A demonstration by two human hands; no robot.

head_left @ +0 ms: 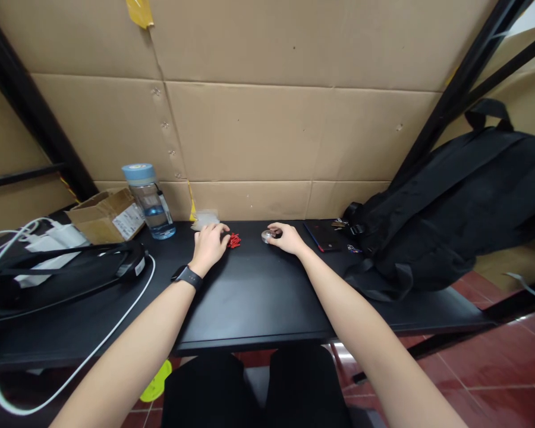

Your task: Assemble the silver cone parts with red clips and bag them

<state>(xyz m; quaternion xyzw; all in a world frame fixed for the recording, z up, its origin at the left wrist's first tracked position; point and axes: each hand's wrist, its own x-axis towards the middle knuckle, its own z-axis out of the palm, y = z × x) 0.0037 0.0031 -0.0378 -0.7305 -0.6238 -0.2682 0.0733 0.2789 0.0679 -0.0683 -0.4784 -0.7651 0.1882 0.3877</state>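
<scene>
Both my arms reach to the back of the black desk (249, 297). My left hand (209, 244), with a dark watch on its wrist, rests beside a small heap of red pieces (234, 240); its fingers curl down toward them, and whether they pinch one is hidden. My right hand (286, 238) is closed round a small silvery round object (266, 236) that stands on the desk.
A clear water bottle with a blue cap (149, 201) and a cardboard box (104, 215) stand at the back left. A black bag and white cables (57, 270) lie left. A black backpack (450, 208) fills the right. A dark notebook (325, 233) lies by it.
</scene>
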